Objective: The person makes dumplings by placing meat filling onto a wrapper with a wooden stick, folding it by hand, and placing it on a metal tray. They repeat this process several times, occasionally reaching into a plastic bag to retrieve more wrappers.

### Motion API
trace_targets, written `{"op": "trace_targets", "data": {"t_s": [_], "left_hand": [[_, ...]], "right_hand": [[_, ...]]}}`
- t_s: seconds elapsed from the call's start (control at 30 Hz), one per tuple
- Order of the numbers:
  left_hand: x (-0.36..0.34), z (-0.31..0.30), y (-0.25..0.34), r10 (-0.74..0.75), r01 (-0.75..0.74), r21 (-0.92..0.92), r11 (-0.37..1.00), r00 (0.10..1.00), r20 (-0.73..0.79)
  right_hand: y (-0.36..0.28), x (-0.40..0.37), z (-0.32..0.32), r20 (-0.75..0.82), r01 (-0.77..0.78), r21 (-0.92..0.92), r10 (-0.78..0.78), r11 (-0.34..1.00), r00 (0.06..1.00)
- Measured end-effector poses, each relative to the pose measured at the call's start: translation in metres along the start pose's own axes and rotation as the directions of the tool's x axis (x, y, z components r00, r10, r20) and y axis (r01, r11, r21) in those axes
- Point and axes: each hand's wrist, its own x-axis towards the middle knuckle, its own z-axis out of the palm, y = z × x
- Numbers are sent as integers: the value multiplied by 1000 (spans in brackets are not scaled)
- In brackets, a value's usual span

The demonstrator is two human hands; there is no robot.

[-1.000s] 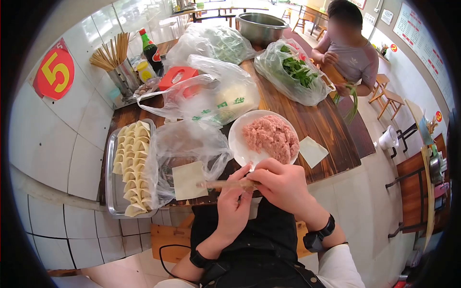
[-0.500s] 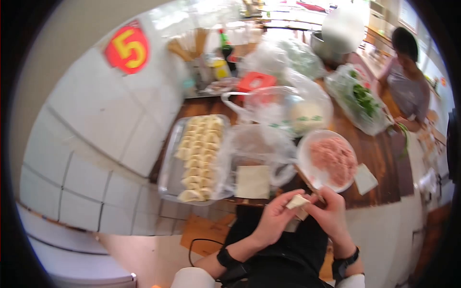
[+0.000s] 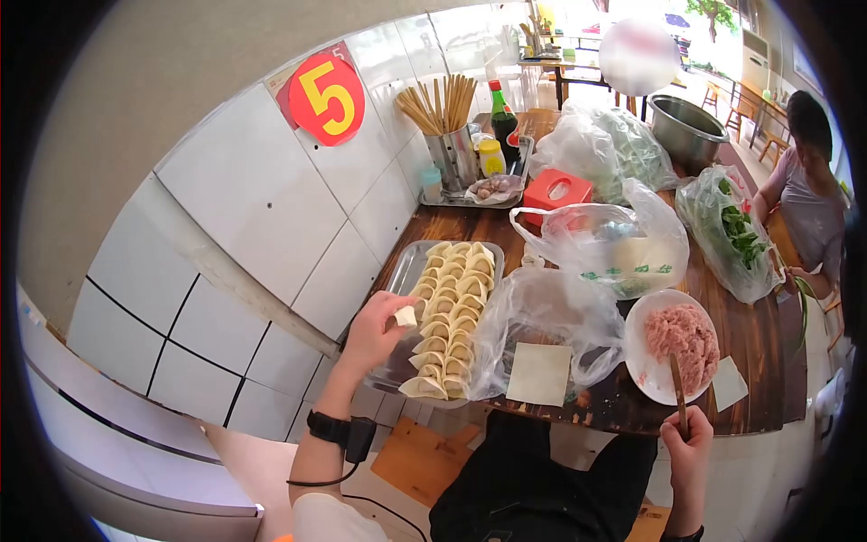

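My left hand (image 3: pixel 372 332) pinches a folded wonton (image 3: pixel 405 317) above the left side of a metal tray (image 3: pixel 408 262). Rows of finished wontons (image 3: pixel 449 312) fill much of that tray. In my right hand (image 3: pixel 688 443) is a thin wooden stick (image 3: pixel 677 384), its far end in the pink minced meat (image 3: pixel 684 339). The meat lies in a white bowl (image 3: pixel 639 361) near the table's front edge. Square wrappers (image 3: pixel 539 372) lie between tray and bowl, by a clear plastic bag (image 3: pixel 551 312). Another wrapper (image 3: pixel 729 384) rests right of the bowl.
Behind are a bag with green print (image 3: pixel 632 262), a red tissue box (image 3: pixel 557 191), a bag of greens (image 3: pixel 736 230) and a metal pot (image 3: pixel 688 131). Chopsticks (image 3: pixel 440 104) and a sauce bottle (image 3: pixel 503 117) stand at the back left. A person (image 3: pixel 813 199) is at the right.
My left hand has moved left from in front of my body to over the tray, carrying the wonton. My right hand has parted from it and moved right, the stick now in the meat.
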Motion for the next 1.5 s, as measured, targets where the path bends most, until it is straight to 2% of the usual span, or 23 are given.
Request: {"op": "trace_targets", "data": {"t_s": [0.07,0.17,0.4,0.47,0.57,0.7,0.8,0.83,0.87,0.9,0.93,1.03,1.07,1.1,1.13,1.17,1.23,1.3,1.33,1.4,1.43,1.47,1.5], "left_hand": [[0,0,-10,191,-183,283,941,982,0],[2,7,-18,279,-259,414,872,960,15],[4,23,-19,271,-254,486,836,962,37],[5,27,-19,173,-141,417,898,984,-42],[9,32,-16,233,-169,404,899,966,-115],[17,23,-10,231,-173,453,875,970,-76],[29,12,-34,-72,58,-90,994,986,-153],[37,21,-47,-71,58,-89,994,986,-150],[46,31,-54,-217,112,-432,895,955,-201],[52,42,-60,-366,118,-724,680,910,-196],[49,47,-44,-403,192,-835,515,914,-38],[53,57,-38,-307,149,-872,466,952,-1],[51,59,-32,-334,77,-838,540,933,-130],[45,60,-26,-325,86,-839,538,939,-112],[34,55,0,-164,-2,-436,900,924,-344],[23,53,28,104,-68,95,993,886,-452],[-5,71,95,275,-229,156,961,861,-427],[-37,114,134,223,-222,17,975,964,-145],[-41,134,141,252,-258,-38,966,961,-114],[-47,163,151,338,-347,64,936,934,114],[-46,170,151,362,-370,43,928,923,131],[-42,174,148,372,-400,124,908,906,199],[-39,177,142,370,-428,208,880,891,264]], "right_hand": [[-1,-2,1,-11,-8,-14,7,1000,1000],[-2,-3,2,-19,-5,-26,5,1000,1000],[-5,-2,11,29,2,-84,1,996,1000],[-5,-2,10,37,-2,-98,6,995,999],[-3,-1,8,94,-16,-155,30,988,995],[-1,-2,4,93,-26,-125,37,992,995],[2,-5,-2,94,-24,-133,36,991,995],[3,-7,-4,102,-16,-138,30,990,994],[4,-8,-5,102,-18,-138,32,990,994],[3,-8,-6,99,-10,-152,25,988,995],[3,-8,-8,93,0,-165,15,986,996],[5,-11,-16,73,-7,-152,18,988,997],[7,-12,-19,61,-16,-150,25,989,998],[8,-11,-22,17,43,-124,-41,991,999],[9,-11,-27,-37,100,-104,-104,990,994],[8,-10,-36,-24,121,-139,-126,983,992],[-1,-7,-46,-137,139,-190,-166,972,976],[2,1,-62,-159,185,-505,-301,843,940],[-7,8,-65,-136,251,-648,-433,719,891],[-17,26,-62,-63,292,-821,-587,490,807],[-16,33,-59,-43,283,-865,-622,415,782],[-15,36,-56,-67,257,-871,-620,418,782],[-15,37,-52,17,275,-892,-581,359,814]]}}
